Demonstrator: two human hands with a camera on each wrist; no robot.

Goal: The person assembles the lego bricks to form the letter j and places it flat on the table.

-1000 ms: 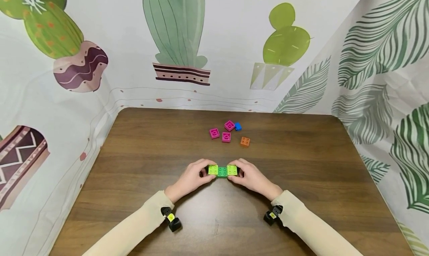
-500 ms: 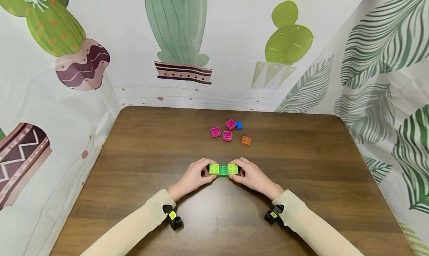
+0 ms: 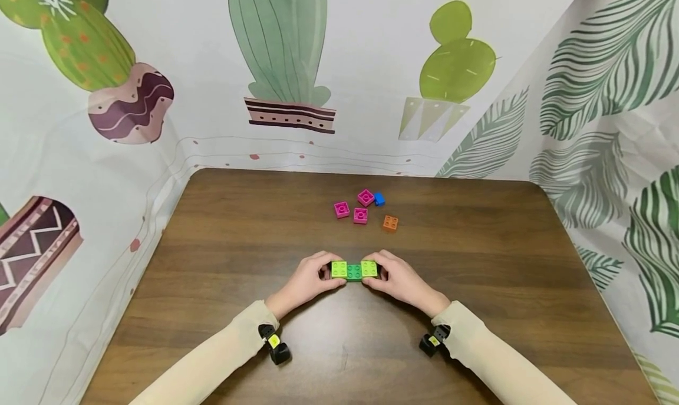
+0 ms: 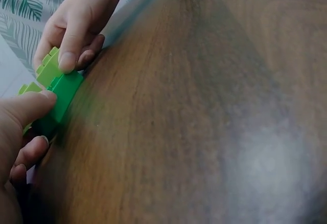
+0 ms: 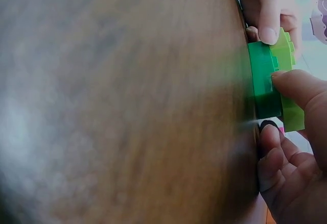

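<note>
A dark green building brick (image 3: 353, 272) lies before me at the middle of the table, long side across. Two lime green bricks sit on its studs, the left one (image 3: 339, 269) and the right one (image 3: 369, 268), with green studs showing between them. My left hand (image 3: 306, 277) grips the left end between thumb and fingers. At the opposite end, my right hand (image 3: 400, 282) pinches the right lime brick and the green one below. In the right wrist view, the right thumb lies against the green brick's side (image 5: 263, 81), close over the tabletop.
Farther back on the wooden table (image 3: 254, 216) lie three magenta bricks (image 3: 361, 216), studs down. A blue brick (image 3: 379, 199) is beside the rearmost of them, and an orange brick (image 3: 390, 223) lies to their right. A printed cloth (image 3: 371, 63) hangs behind the table.
The left thumb has slid slightly right along the front of the bricks. Both hands keep their hold, and the loose bricks stay where they were; the head view has shifted a little.
</note>
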